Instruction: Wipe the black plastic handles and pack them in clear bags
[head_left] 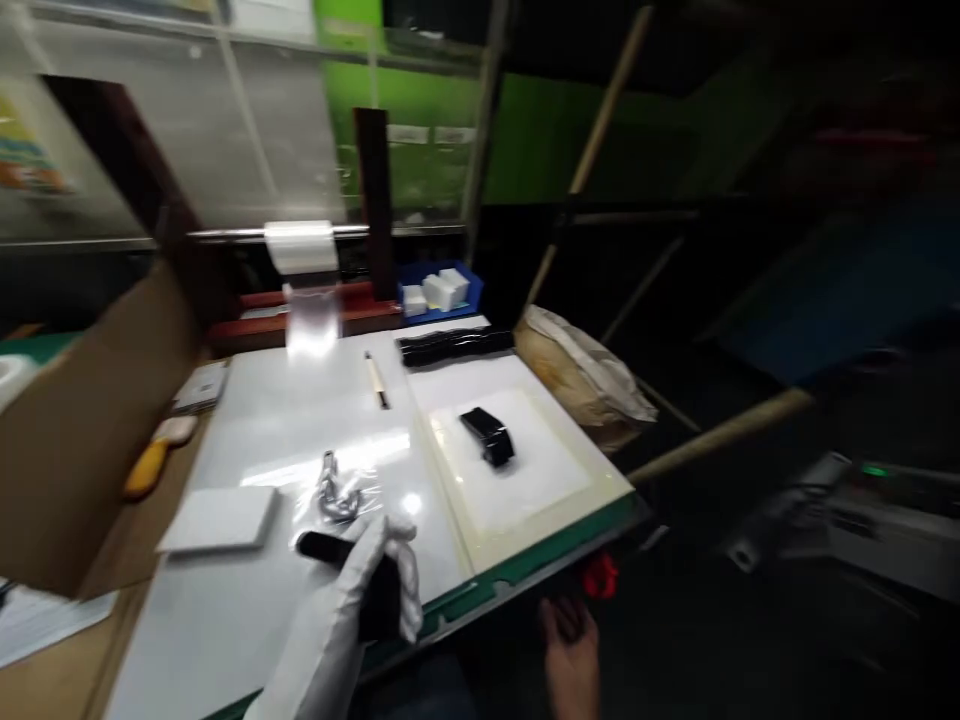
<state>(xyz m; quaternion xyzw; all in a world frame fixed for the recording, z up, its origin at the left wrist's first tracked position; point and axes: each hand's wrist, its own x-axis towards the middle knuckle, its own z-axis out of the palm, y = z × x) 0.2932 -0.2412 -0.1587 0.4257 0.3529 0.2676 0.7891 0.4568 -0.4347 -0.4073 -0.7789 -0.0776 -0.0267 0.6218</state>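
A: What sits far left?

B: A cardboard flap [82, 440] at nine o'clock. Just right of it lies a yellow-handled tool [154, 458], then a white pad [217, 520] flat on the table [247, 620].

A: And the gloved hand?

B: The left hand [367, 590], in a white glove, is at six o'clock on the table. Its fingers [401, 560] are clenched around a black part [330, 548]. The part is dark and smooth; blur hides finer detail. One end sticks out of the fist toward nine o'clock, so its long axis runs roughly nine to three, tipped a little.

A: What is just beyond it?

B: A clear bag [337, 495] with metal bits in it, just beside the part at twelve o'clock. Farther back a pen [376, 380] points from eleven to five.

A: To the right?

B: A pale tray [592, 480] carrying a glossy black piece [489, 436], its long axis eleven to five. Behind it is a row of black parts [454, 345], and a blue bin [457, 305] of white blocks.

A: The other hand?

B: The right hand [571, 645] is bare, low at the table's near edge at five o'clock, near something red [600, 575]. I cannot tell whether it is clenched or loose.

A: Any writing?

B: None legible; the labels on the green wall are blurred.
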